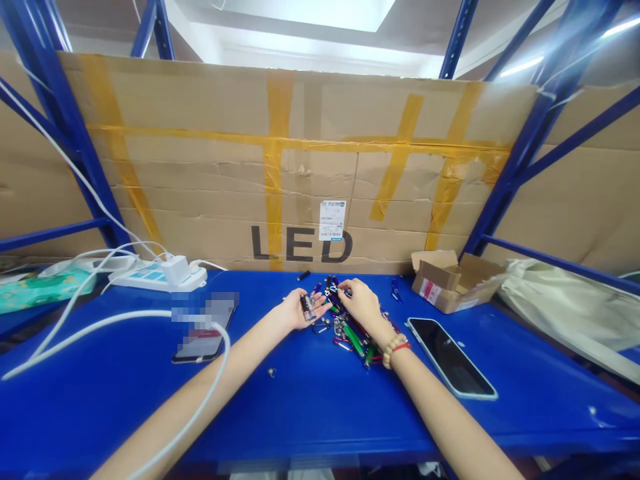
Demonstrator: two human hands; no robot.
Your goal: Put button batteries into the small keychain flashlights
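Note:
My left hand (300,310) lies palm up on the blue table (320,400), fingers curled round a small black keychain flashlight (306,307). My right hand (361,303) rests on a pile of coloured keychain flashlights (353,333), its fingers pinched on a small piece at the top of the pile; I cannot make out what it is. A bead bracelet and a red string (395,349) sit on the right wrist. One small black part (303,275) lies apart behind the pile, and a tiny metal piece (271,372) lies in front.
A phone (203,333) with a white cable lies at the left, another phone (451,365) face up at the right. A power strip (157,273) sits back left, an open small carton (453,280) back right, a white bag (565,307) far right. A cardboard wall marked LED closes the back.

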